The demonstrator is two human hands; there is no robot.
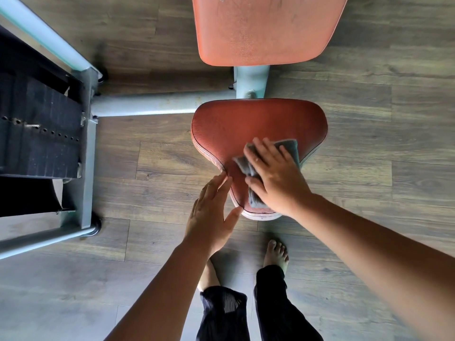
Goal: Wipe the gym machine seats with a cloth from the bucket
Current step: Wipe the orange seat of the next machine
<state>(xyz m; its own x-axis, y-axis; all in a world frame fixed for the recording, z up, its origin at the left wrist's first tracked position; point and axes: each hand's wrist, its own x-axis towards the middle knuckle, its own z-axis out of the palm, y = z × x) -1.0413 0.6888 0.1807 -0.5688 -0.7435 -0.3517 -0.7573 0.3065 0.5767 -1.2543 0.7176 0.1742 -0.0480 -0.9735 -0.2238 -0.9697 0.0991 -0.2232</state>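
Right hand lies flat, fingers spread, pressing a grey cloth onto the narrow front part of the red seat — the cloth shows beyond its fingertips and beside its thumb; left hand, released and holding nothing, rests against the seat's edge just left of the right hand; orange backrest beyond both — wood floor below.

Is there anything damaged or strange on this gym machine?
The seat looks worn: its front rim under the right hand is rubbed pale. The back pad carries faint scuff marks. The cloth lies flat on the seat; the left hand rests at its edge. Nothing is spilled.
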